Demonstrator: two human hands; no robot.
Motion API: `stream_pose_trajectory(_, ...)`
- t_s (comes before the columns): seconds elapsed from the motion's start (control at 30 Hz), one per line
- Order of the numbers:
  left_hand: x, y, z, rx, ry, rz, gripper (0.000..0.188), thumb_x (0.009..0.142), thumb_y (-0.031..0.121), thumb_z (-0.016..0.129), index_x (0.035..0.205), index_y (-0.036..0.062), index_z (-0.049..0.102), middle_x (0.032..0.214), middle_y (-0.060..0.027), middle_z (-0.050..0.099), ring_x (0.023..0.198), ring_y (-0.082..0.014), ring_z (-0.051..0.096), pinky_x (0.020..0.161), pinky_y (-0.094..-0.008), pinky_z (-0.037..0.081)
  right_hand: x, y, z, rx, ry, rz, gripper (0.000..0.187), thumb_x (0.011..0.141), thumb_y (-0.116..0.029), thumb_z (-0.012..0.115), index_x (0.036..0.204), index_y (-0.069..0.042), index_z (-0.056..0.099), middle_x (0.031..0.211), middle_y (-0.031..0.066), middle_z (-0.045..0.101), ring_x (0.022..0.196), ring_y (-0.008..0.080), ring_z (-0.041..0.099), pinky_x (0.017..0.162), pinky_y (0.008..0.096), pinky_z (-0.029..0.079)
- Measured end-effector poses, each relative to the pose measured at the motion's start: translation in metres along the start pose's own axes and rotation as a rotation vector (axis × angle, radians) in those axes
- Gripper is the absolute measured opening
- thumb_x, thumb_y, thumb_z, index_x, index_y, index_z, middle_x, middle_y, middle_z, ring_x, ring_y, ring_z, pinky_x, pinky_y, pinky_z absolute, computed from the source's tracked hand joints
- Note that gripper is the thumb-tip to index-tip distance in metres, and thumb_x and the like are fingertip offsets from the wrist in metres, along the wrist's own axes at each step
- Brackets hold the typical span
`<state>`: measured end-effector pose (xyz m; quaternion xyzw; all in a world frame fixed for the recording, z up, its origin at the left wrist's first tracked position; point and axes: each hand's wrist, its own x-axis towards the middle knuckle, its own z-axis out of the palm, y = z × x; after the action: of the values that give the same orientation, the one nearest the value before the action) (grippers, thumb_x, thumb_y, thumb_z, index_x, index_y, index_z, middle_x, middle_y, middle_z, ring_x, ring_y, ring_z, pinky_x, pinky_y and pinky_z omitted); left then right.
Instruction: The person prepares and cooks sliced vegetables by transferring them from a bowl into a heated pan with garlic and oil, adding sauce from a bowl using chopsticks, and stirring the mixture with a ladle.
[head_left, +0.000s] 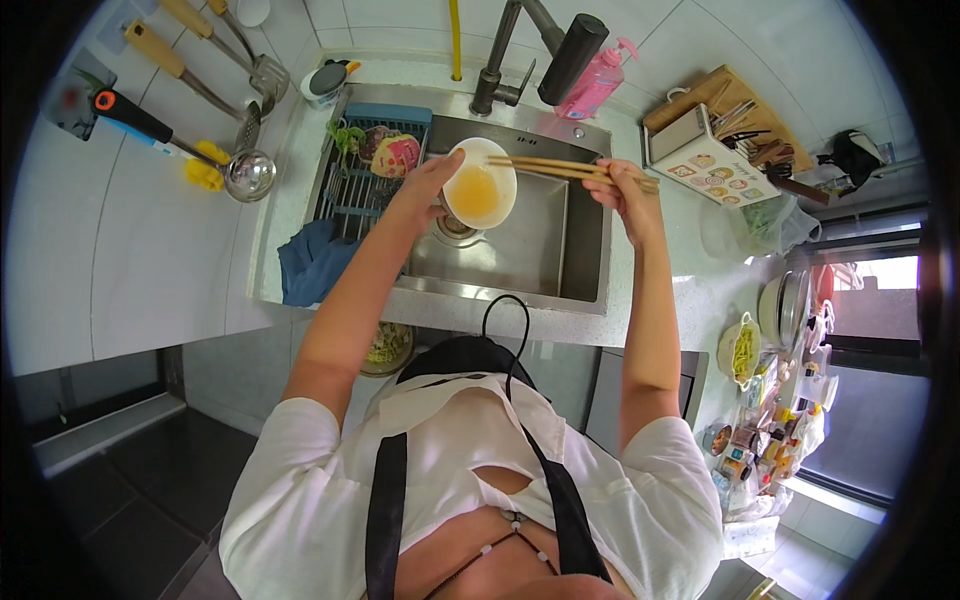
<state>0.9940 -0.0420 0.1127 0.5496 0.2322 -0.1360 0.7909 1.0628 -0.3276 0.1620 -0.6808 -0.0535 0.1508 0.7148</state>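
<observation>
Over the sink, my left hand [422, 190] grips a white bowl [505, 207] by its left side, thumb on the rim. Yellow liquid that looks like beaten egg [474, 192] lies inside it. The bowl is tipped a little toward me, so its inside shows. From the right, my right hand [630, 196] is closed around a pair of wooden chopsticks [553, 168]. They lie nearly level, and their tips reach the far right rim of the bowl, above the egg. Whether the tips touch the bowl I cannot tell.
Below is a steel sink [520, 250] with a dark tap [490, 85]. On its left, a drying rack [345, 190] holds cut vegetables [394, 155], with a blue cloth [318, 265] nearby. A pink soap bottle [592, 85] and a utensil holder [708, 160] stand on the counter.
</observation>
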Motion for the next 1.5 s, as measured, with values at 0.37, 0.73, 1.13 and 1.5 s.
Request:
stream_pose_trajectory(0.37, 0.02, -0.022, 0.002, -0.184, 0.08, 0.322, 0.042, 0.08, 0.025, 0.065, 0.113, 0.003, 0.052, 0.097, -0.004, 0.058, 0.083, -0.01, 0.056, 0.069, -0.0226, 0.047, -0.017, 0.057, 0.004, 0.031, 0.142, 0.168, 0.02, 0.087, -0.019, 0.051, 0.093, 0.0, 0.054, 0.098, 0.0131, 0.06, 0.077, 0.0204, 0.065, 0.062, 0.024, 0.053)
stream_pose_trajectory(0.73, 0.039, -0.065, 0.006, -0.293, 0.179, 0.489, 0.042, 0.081, 0.026, 0.064, 0.114, 0.0033, 0.051, 0.099, -0.0039, 0.057, 0.087, -0.0118, 0.054, 0.074, -0.025, 0.045, -0.019, 0.076, 0.016, 0.142, 0.369, 0.085, 0.023, 0.087, -0.02, 0.051, 0.093, 0.002, 0.054, 0.086, 0.0145, 0.061, 0.069, 0.0214, 0.065, 0.055, 0.0242, 0.054)
stream_pose_trajectory(1.13, 0.025, -0.034, -0.002, -0.097, -0.047, -0.188, 0.059, 0.071, 0.059, 0.061, 0.111, 0.0156, 0.054, 0.108, -0.0016, 0.054, 0.103, -0.0199, 0.048, 0.085, -0.0477, 0.039, 0.039, 0.027, -0.007, -0.117, 0.141, 0.117, 0.02, 0.082, -0.018, 0.052, 0.088, 0.001, 0.057, 0.079, 0.013, 0.062, 0.059, 0.0179, 0.064, 0.05, 0.0233, 0.053)
stream_pose_trajectory(1.5, 0.024, -0.055, 0.003, -0.257, -0.05, -0.007, 0.052, 0.082, 0.047, 0.054, 0.115, 0.0081, 0.049, 0.106, -0.0097, 0.058, 0.096, -0.0242, 0.058, 0.083, -0.0457, 0.047, 0.021, 0.019, 0.002, -0.183, 0.161, 0.132, 0.019, 0.083, -0.019, 0.051, 0.088, -0.001, 0.058, 0.076, 0.0104, 0.062, 0.057, 0.0157, 0.063, 0.049, 0.0203, 0.051)
